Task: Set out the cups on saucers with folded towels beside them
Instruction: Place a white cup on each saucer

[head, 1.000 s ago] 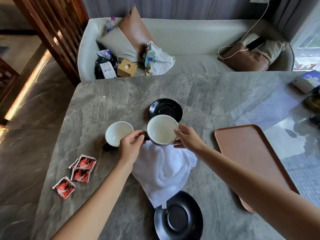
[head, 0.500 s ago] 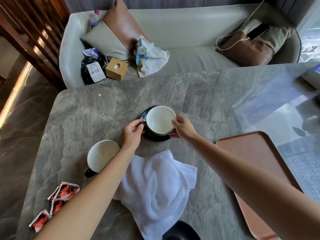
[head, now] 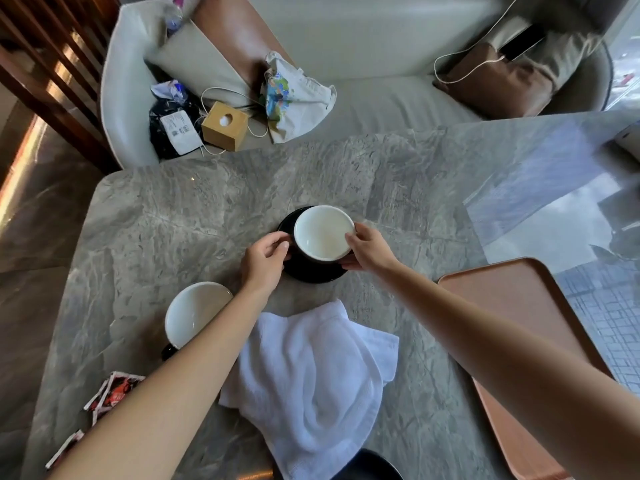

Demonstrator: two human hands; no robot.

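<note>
Item, frame centre: white-lined, dark-sided round cup [head: 323, 233] on black round saucer [head: 313, 268], gripped by left hand [head: 264, 258] and right hand [head: 367, 249]. Risk: off-centre seating could tip it on release. Rumpled white towel [head: 311, 372] unfolded below; second saucer [head: 367, 467] cut off at the bottom edge, apparently bare.

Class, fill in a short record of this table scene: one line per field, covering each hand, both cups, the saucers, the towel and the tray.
left hand: grip at the far cup's left side
right hand: fingers on the far cup's right rim
far cup: over the far saucer, empty
near cup: on the bare table, no saucer
near saucer: bottom edge, empty
towel: white, unfolded, rumpled
tray: pink, empty, at right
</note>
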